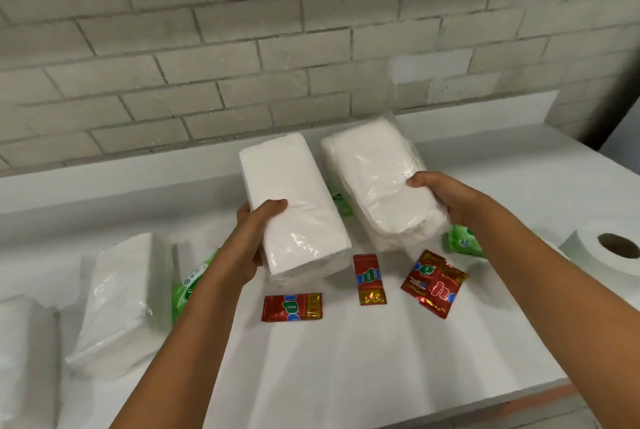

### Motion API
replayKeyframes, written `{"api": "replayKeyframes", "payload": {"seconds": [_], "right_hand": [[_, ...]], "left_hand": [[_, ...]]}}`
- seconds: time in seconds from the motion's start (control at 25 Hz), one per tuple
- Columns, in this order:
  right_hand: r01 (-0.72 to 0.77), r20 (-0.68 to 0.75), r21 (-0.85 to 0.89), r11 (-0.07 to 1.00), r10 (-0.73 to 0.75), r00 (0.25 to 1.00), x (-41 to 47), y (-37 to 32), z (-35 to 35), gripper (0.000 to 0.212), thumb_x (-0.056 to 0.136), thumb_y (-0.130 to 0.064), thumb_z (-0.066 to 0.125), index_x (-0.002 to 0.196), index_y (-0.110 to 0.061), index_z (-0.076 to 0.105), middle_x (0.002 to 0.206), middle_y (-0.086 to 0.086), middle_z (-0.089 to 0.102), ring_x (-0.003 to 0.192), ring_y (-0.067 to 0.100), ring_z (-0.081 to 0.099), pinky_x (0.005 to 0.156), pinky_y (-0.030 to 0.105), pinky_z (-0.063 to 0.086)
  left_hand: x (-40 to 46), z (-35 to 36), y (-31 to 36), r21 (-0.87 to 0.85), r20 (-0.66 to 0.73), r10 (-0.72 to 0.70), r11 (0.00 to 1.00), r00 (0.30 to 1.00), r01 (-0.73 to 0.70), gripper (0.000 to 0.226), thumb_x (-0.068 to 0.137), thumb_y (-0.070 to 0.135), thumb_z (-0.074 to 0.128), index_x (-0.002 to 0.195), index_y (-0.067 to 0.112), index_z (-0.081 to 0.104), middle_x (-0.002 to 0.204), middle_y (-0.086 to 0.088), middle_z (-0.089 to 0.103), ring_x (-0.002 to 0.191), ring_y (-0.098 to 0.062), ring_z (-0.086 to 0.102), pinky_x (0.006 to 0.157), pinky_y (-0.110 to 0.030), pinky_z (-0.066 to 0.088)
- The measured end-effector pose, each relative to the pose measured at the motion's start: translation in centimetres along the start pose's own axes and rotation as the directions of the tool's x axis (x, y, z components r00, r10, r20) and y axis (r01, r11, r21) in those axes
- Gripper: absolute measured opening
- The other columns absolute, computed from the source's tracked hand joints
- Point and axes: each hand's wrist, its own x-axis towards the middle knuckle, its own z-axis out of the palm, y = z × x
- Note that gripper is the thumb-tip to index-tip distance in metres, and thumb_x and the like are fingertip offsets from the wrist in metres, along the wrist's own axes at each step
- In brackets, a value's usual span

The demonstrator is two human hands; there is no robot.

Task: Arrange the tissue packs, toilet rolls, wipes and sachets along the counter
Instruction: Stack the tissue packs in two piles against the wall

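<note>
Head view: two white plastic-wrapped tissue packs are being held side by side above the white bench. The left pack is being gripped at its near end by the left hand, fingers curled round it; the right pack is being clasped likewise by the right hand. Red foil sachets are lying just below. Placement is judged to be in hand; setting both packs down in line is being called for next.

Both forearms are bare from the frame's lower edge to the left hand and right hand, with no sleeve, watch, ring or glove
</note>
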Motion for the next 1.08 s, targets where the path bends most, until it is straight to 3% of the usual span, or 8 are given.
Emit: {"api": "replayKeyframes", "payload": {"seconds": [0.12,0.24,0.32,0.44,0.56,0.8,1.0,1.08], "right_hand": [[0.063,-0.05,0.067,0.996,-0.06,0.997,-0.2,-1.8,-3.9,0.016,0.091,-0.019,0.045,0.083,-0.012,0.057,0.05,0.0,0.069,0.043,0.013,0.066,0.038,0.017,0.05],[0.112,-0.073,0.085,0.99,-0.106,0.992,0.2,-3.8,-8.0,0.019,0.091,-0.017,0.043,0.08,-0.011,0.058,0.048,0.0,0.068,0.042,0.013,0.065,0.038,0.016,0.05],[0.145,-0.087,0.084,0.986,-0.137,0.987,0.7,-4.9,-11.6,0.019,0.09,-0.019,0.044,0.081,-0.012,0.059,0.049,0.0,0.069,0.043,0.013,0.066,0.04,0.017,0.051],[0.16,-0.109,0.078,0.984,-0.151,0.983,1.6,-6.0,-17.6,0.018,0.088,-0.022,0.046,0.082,-0.014,0.06,0.053,-0.001,0.07,0.046,0.014,0.067,0.046,0.02,0.053],[0.17,-0.133,0.087,0.982,-0.158,0.978,2.8,-6.5,-23.7,0.018,0.088,-0.022,0.046,0.082,-0.013,0.06,0.052,0.0,0.07,0.045,0.015,0.066,0.043,0.02,0.053],[0.14,-0.162,0.118,0.983,-0.12,0.979,5.4,-5.5,-33.7,0.017,0.088,-0.023,0.047,0.083,-0.015,0.061,0.056,0.0,0.071,0.052,0.018,0.068,0.05,0.025,0.056],[0.083,-0.177,0.144,0.986,-0.057,0.983,8.4,-3.7,-39.1,0.016,0.088,-0.023,0.048,0.084,-0.014,0.061,0.056,-0.001,0.071,0.054,0.018,0.068,0.049,0.026,0.056],[0.035,-0.17,0.162,0.986,-0.007,0.985,9.9,-2.3,-40.4,0.017,0.088,-0.023,0.047,0.084,-0.014,0.062,0.057,0.0,0.071,0.059,0.019,0.068,0.056,0.028,0.055]], "left_hand": [[1.0,3.7,1.7,0.002,0.072,0.022,1.0,0.997,-0.022,0.083,0.059,0.043,0.07,0.133,0.022,0.039,0.119,-0.009,0.064,0.103,-0.03,0.065,0.081,-0.043,0.055],[2.1,7.7,3.1,-0.043,0.134,0.054,0.998,0.99,-0.048,0.083,0.058,0.04,0.071,0.133,0.02,0.041,0.12,-0.011,0.065,0.099,-0.029,0.067,0.061,-0.034,0.057],[3.1,11.1,3.8,-0.076,0.16,0.088,0.994,0.983,-0.077,0.087,0.054,0.039,0.075,0.132,0.019,0.043,0.12,-0.012,0.066,0.096,-0.029,0.069,0.057,-0.032,0.057],[4.6,17.0,4.6,-0.06,0.163,0.147,0.988,0.976,-0.139,0.098,0.045,0.045,0.076,0.133,0.017,0.042,0.119,-0.012,0.066,0.095,-0.027,0.069,0.063,-0.032,0.056],[6.4,23.1,4.6,-0.08,0.156,0.18,0.982,0.971,-0.169,0.098,0.044,0.045,0.075,0.132,0.016,0.042,0.12,-0.013,0.065,0.097,-0.028,0.068,0.066,-0.033,0.056],[10.2,33.4,3.6,-0.026,0.153,0.136,0.991,0.979,-0.134,0.093,0.042,0.046,0.073,0.127,0.021,0.042,0.115,-0.011,0.067,0.1,-0.03,0.067,0.094,-0.053,0.05],[13.7,39.2,1.8,0.041,0.178,0.072,0.996,0.981,-0.08,0.092,0.045,0.047,0.073,0.127,0.021,0.042,0.114,-0.009,0.067,0.1,-0.028,0.067,0.094,-0.051,0.051],[15.8,40.6,0.5,0.085,0.174,0.018,0.996,0.985,-0.033,0.09,0.048,0.049,0.074,0.128,0.021,0.043,0.113,-0.009,0.068,0.098,-0.028,0.068,0.089,-0.049,0.054]]}}
